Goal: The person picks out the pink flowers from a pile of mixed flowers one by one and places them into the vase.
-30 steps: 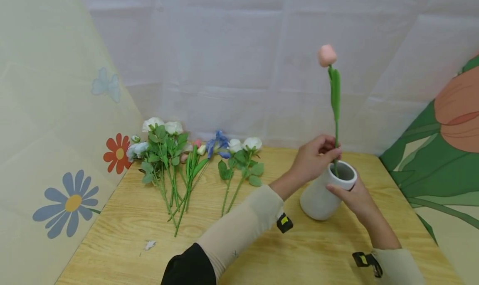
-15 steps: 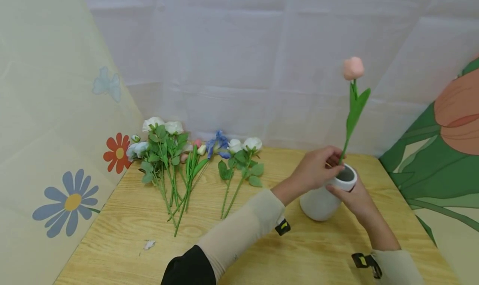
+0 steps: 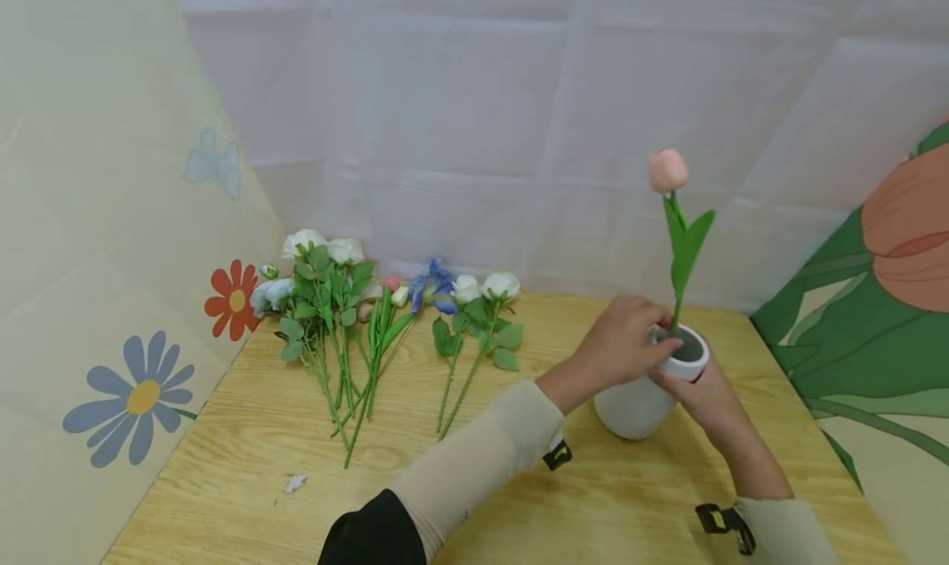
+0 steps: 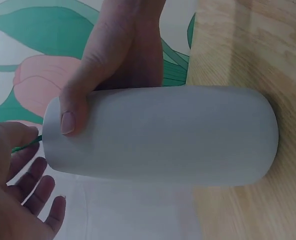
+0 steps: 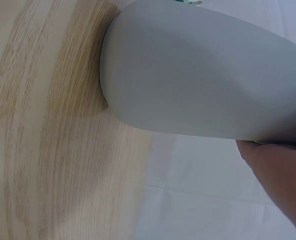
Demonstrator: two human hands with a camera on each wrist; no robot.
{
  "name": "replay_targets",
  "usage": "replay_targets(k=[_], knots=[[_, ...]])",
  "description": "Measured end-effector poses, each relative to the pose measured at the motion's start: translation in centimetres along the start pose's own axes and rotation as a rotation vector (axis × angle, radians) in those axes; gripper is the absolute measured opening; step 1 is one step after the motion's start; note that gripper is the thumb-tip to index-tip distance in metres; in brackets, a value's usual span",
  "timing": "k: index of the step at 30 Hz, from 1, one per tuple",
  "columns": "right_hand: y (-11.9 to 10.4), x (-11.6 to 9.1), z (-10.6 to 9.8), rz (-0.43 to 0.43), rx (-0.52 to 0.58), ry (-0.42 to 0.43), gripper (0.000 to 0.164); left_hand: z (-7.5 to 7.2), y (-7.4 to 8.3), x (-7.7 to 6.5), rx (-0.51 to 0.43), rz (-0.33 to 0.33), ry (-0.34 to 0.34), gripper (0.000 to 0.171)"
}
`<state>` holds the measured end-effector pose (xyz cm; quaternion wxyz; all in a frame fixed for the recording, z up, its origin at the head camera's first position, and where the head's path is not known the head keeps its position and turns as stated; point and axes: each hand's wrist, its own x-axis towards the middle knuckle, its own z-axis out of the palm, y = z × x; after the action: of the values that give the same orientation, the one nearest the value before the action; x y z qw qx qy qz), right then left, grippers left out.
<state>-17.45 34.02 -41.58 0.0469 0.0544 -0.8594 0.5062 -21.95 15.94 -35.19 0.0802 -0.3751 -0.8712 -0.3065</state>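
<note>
A white vase [image 3: 633,404] stands upright on the wooden table [image 3: 563,499]. My right hand [image 3: 708,396] grips it just below the rim, the thumb lying across the near side in the left wrist view. A pink tulip [image 3: 669,171] with green leaves rises above the vase mouth, its lower stem inside and out of sight. At the rim my left hand [image 3: 619,343] pinches the stem between thumb and index finger; in the left wrist view a bit of green stem [image 4: 25,147] shows there, the other fingers spread. The right wrist view has mostly the vase side [image 5: 198,75].
Loose flowers lie at the back left: white roses [image 3: 344,252], green-stemmed tulips [image 3: 381,326] and a blue flower [image 3: 433,287]. More white roses [image 3: 498,285] lie nearer the vase. A pale scrap [image 3: 295,483] sits at front left. Cloth backdrops [image 3: 445,137] rise behind and at both sides.
The tulip has come down lower into the vase, its head swinging right and then back left. My left hand has followed down to the rim. My right hand keeps its grip on the vase.
</note>
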Motion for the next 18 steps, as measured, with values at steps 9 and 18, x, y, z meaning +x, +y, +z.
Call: replay_targets(k=[9, 18], knots=[[0.3, 0.0, -0.2, -0.009, 0.027, 0.01, 0.073, 0.2, 0.5, -0.6, 0.259, -0.045, -0.099, 0.042], [0.5, 0.1, -0.1, -0.009, 0.054, 0.01, 0.065, -0.2, 1.3, -1.3, 0.648, -0.053, -0.102, 0.053]])
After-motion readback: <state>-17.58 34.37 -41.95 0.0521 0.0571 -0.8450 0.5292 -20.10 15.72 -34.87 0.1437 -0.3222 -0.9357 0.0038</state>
